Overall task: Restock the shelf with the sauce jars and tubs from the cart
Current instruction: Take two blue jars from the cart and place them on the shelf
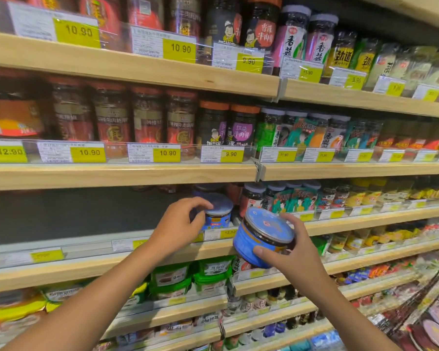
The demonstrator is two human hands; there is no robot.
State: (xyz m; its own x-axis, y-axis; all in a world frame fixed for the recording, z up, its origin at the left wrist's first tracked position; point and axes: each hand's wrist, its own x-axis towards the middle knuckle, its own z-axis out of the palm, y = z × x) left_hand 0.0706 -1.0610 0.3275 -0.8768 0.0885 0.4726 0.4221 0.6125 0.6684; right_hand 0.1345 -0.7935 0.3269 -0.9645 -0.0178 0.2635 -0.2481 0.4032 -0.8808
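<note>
Blue sauce tub (262, 238), tilted, clasped by right grip (290, 249): level, then seat on shelf (86, 268) beside shelved tub (218, 214) pinched by left grip (180, 221).

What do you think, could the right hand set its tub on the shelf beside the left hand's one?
Probably yes: the right hand holds the blue tub close to the shelf, which is bare left of the standing tub, though the left hand crosses that way in.
</note>
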